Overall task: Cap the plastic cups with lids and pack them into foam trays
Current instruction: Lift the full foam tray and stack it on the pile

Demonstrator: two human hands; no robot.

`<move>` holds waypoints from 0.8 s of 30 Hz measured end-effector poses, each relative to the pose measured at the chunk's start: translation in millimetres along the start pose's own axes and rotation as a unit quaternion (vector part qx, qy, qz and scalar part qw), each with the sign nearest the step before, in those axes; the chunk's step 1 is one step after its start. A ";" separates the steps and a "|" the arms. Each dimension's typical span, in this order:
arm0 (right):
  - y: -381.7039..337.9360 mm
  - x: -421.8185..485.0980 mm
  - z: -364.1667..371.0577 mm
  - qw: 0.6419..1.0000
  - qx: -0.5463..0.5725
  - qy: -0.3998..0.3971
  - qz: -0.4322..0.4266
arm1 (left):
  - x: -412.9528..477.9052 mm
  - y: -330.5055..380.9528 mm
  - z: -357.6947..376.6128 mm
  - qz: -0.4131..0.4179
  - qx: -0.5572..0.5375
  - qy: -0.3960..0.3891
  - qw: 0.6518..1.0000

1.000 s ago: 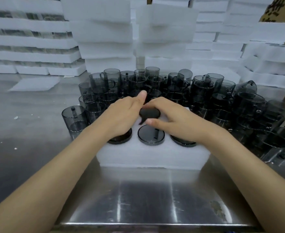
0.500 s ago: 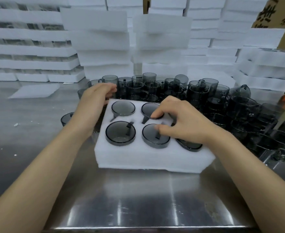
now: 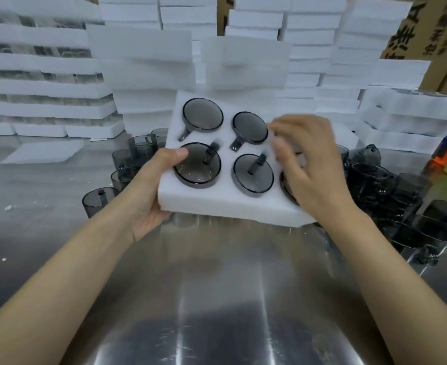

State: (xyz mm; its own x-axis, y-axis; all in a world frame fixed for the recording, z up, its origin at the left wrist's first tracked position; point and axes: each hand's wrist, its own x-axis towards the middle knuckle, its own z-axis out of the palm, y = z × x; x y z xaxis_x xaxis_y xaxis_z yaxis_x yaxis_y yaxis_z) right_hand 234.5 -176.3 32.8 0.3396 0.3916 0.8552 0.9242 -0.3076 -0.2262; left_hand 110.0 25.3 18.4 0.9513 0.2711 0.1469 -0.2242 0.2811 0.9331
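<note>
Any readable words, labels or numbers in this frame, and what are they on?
Cardboard box: large dark printed characters, cut off by the frame edge and blurred, not readable.
Foam tray and lids: no text visible.
Nothing can be quoted.

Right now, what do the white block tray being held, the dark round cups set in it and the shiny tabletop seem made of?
The white block tray: soft foam, matte, by its fuzzy, fibrous edges. The dark round cups: smoky see-through plastic, glossy, with bright rim highlights. The shiny tabletop: probably stainless steel, brushed, reflecting light in streaks.
</note>
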 end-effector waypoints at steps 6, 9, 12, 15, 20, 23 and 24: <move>21.2 10.7 -29.0 0.833 0.299 -0.099 0.455 | 8.1 -25.5 9.4 0.052 -0.084 0.082 0.992; 28.5 8.1 -38.8 0.750 0.448 -0.158 0.461 | 9.6 -39.4 23.0 0.057 -0.131 0.110 0.984; 33.5 7.1 -39.0 0.752 0.484 -0.116 0.432 | 10.0 -57.5 35.5 0.092 -0.120 0.100 0.983; 35.8 8.2 -37.9 0.765 0.477 -0.067 0.428 | 14.9 -67.8 46.3 0.135 -0.099 0.118 0.979; 36.8 12.2 -39.0 0.801 0.443 0.040 0.401 | 34.3 -71.4 54.2 0.141 -0.079 0.106 0.981; 36.2 12.8 -38.0 0.817 0.432 0.083 0.372 | 46.2 -72.7 60.0 0.148 -0.102 0.106 0.978; 37.2 12.6 -37.1 0.827 0.421 0.087 0.362 | 49.3 -72.4 61.2 0.149 -0.114 0.103 0.977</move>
State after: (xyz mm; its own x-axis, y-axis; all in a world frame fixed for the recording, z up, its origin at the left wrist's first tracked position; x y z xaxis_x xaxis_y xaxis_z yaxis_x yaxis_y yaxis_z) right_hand 266.7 -215.0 52.4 0.8948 0.2163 0.3905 0.3078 0.3347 -0.8906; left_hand 186.0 -38.0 -21.8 0.7793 0.5454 0.3086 -0.5478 0.3538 0.7581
